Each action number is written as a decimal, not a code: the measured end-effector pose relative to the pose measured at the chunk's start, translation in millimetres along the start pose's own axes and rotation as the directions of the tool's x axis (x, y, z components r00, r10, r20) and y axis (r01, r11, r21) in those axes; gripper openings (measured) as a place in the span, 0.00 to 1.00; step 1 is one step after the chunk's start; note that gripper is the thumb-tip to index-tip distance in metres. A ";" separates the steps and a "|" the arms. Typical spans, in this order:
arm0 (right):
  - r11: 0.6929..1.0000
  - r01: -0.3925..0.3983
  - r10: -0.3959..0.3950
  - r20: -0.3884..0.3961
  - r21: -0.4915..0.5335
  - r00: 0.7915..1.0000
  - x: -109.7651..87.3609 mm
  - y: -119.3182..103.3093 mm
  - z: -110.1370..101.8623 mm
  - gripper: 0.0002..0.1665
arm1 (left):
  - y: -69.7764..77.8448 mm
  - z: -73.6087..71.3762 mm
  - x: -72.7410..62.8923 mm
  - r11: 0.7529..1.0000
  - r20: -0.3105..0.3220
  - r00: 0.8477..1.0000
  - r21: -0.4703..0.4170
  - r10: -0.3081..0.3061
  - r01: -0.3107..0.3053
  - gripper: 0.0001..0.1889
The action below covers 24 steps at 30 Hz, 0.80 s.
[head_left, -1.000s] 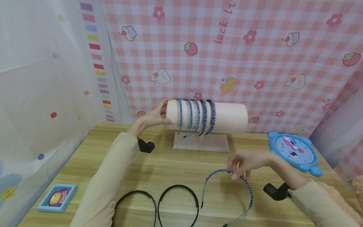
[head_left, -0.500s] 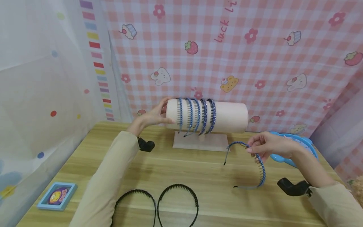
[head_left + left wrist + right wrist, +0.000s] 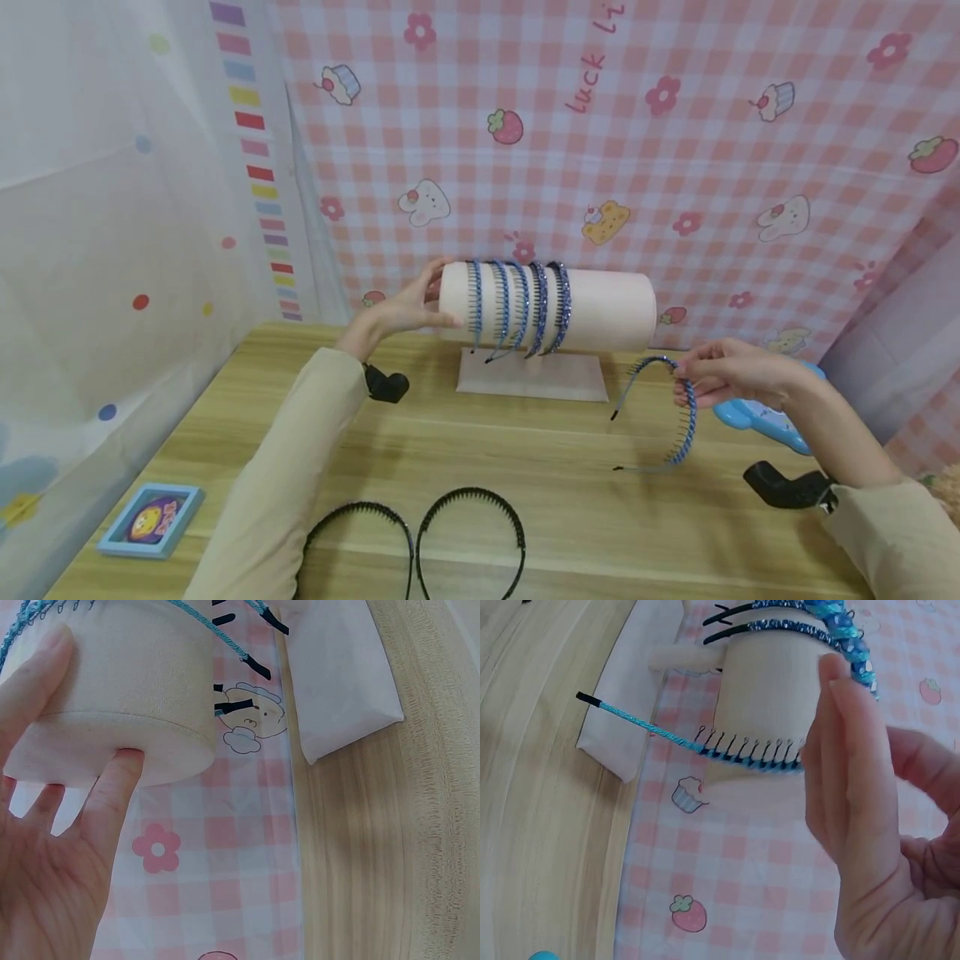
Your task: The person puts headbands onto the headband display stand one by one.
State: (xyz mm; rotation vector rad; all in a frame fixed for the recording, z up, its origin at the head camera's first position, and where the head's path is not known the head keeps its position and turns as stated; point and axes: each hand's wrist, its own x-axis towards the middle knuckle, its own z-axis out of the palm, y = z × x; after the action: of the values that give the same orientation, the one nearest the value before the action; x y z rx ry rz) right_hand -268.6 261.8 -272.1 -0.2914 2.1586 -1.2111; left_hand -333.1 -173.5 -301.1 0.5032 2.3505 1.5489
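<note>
A pale padded roll (image 3: pixel 611 310) on a flat-based stand (image 3: pixel 528 377) carries several blue headbands (image 3: pixel 502 308) on its left and middle parts. My left hand (image 3: pixel 401 310) grips the roll's left end. In the left wrist view its thumb (image 3: pixel 37 686) lies along the side while fingers touch the end face. Off the roll's right end, my right hand (image 3: pixel 738 371) pinches a braided blue headband (image 3: pixel 688 425) by its arch. That band's toothed inner side faces left, its black tips pointing toward the stand. Some right fingertips are hidden behind the hand in the right wrist view.
Two black toothed headbands, a left one (image 3: pixel 367 505) and a right one (image 3: pixel 480 492), lie at the table's front. A blue-framed picture (image 3: pixel 153 521) lies at left. The blue clock (image 3: pixel 765 423) sits partly behind my right arm. A checked cloth (image 3: pixel 697 192) hangs behind.
My right hand has lifted the braided blue headband up and to the right, away from the black headbands, and turned its opening toward the stand. My left hand has stayed on the roll.
</note>
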 end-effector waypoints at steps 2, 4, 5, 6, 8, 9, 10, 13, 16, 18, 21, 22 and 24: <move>1.000 -0.011 0.011 -0.028 -0.006 1.000 1.5 2.6 -2.8 0.25 | 0.1 0.3 0.2 1.000 0.000 1.000 0.003 -0.001 0.001 0.51; 1.000 -0.013 0.012 -0.067 -0.019 0.998 3.7 4.3 -5.9 0.27 | -0.5 0.0 0.5 1.000 0.000 1.000 0.006 -0.003 0.003 0.51; 1.000 -0.011 0.009 -0.093 -0.027 0.996 4.7 4.6 -7.4 0.28 | -0.7 -0.1 0.6 1.000 0.002 1.000 0.008 -0.004 0.004 0.51; 0.999 -0.009 0.006 -0.118 -0.031 0.993 5.7 4.2 -9.0 0.30 | -0.7 -0.3 0.7 1.000 0.003 1.000 0.005 -0.003 0.003 0.50; 0.999 0.007 -0.012 -0.172 -0.033 0.985 8.3 2.2 -12.3 0.31 | -1.1 -0.8 0.8 1.000 0.003 1.000 0.003 -0.005 0.005 0.50; 0.999 0.016 -0.022 -0.196 -0.033 0.980 9.6 0.4 -13.6 0.32 | -1.0 -1.1 0.9 1.000 0.003 1.000 0.001 -0.005 0.005 0.50; 0.999 0.028 -0.033 -0.220 -0.027 0.975 10.9 -1.6 -14.9 0.33 | -0.9 -1.0 1.0 1.000 0.005 1.000 0.000 -0.003 0.003 0.50; 0.998 0.060 -0.059 -0.292 -0.005 0.955 15.5 -9.7 -16.4 0.35 | -0.5 -0.9 1.0 1.000 0.007 1.000 -0.010 -0.004 0.004 0.50; 0.997 0.073 -0.071 -0.357 -0.007 0.931 21.7 -19.8 -15.9 0.39 | 0.5 -1.4 0.5 1.000 0.010 1.000 -0.007 -0.002 0.002 0.50; 0.997 0.062 -0.074 -0.396 -0.043 0.915 26.1 -25.9 -15.3 0.40 | 0.5 -1.6 0.5 1.000 0.011 1.000 -0.005 0.001 -0.001 0.50; 0.994 0.048 -0.087 -0.440 -0.101 0.894 33.3 -33.8 -13.7 0.38 | -0.4 -1.6 0.9 1.000 0.013 1.000 0.005 0.005 -0.005 0.49; 0.992 0.046 -0.095 -0.453 -0.118 0.886 35.5 -36.0 -13.2 0.36 | -0.6 -1.6 1.1 1.000 0.013 1.000 0.007 0.007 -0.007 0.49; 0.988 0.038 -0.107 -0.476 -0.151 0.873 39.1 -40.7 -12.0 0.33 | -1.1 -1.4 1.9 1.000 0.014 1.000 0.004 0.014 -0.014 0.49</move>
State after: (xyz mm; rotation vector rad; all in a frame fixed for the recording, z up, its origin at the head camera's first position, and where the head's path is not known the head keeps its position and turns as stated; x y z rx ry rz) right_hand -310.8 229.0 -250.5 -0.1343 2.6927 -1.2812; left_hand -335.6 -174.2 -301.6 0.5315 2.3452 1.5416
